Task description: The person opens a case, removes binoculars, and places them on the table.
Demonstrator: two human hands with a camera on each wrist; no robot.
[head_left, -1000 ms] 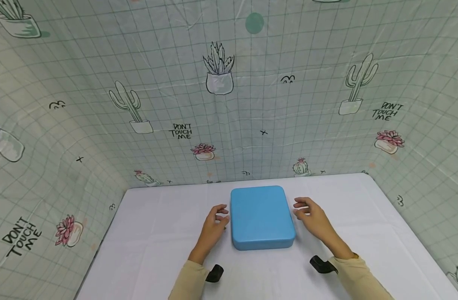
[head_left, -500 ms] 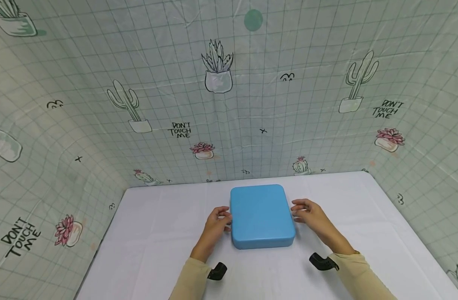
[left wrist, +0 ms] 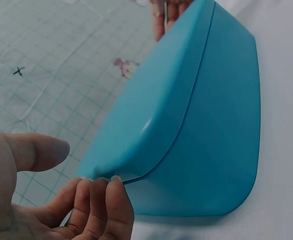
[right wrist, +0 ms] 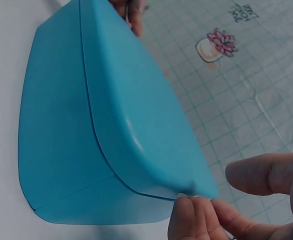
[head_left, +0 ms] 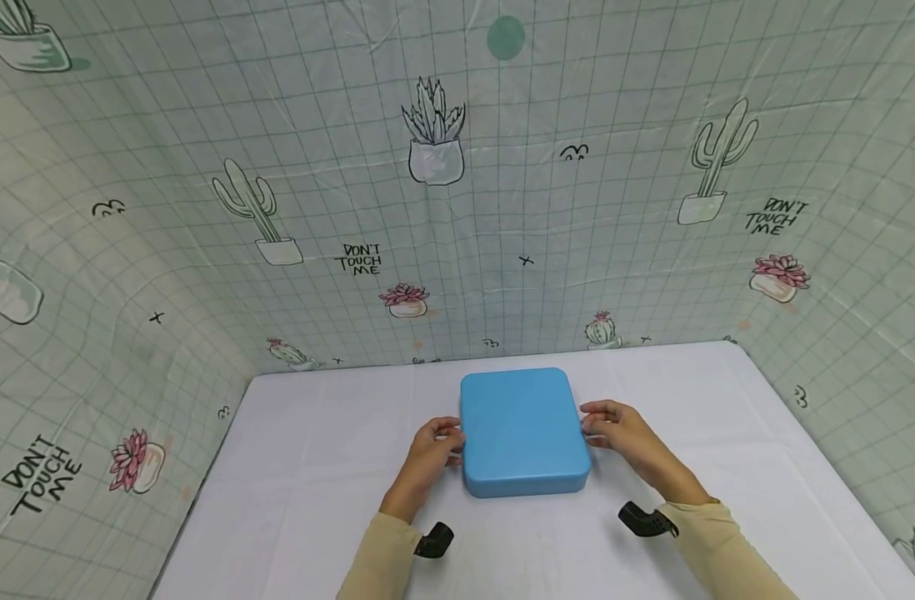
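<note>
L/R wrist: fingertips (left wrist: 115,196) @lid (left wrist: 141,115), thumbs (left wrist: 42,151) off

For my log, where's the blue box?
In the head view, just right of centre on the table, the blue box sits between the left hand and right hand.

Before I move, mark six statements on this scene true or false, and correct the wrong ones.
1. The blue box stands on the white table. True.
2. Fingertips of the left hand are at the edge of the lid. True.
3. The lid lies on the table beside the box. False: it sits on top of the box.
4. The right hand hovers over the middle of the lid. False: the right hand is at the box's right side.
5. The backdrop is printed with potted plants. True.
6. Both sleeves are black. False: the sleeves are beige.
</note>
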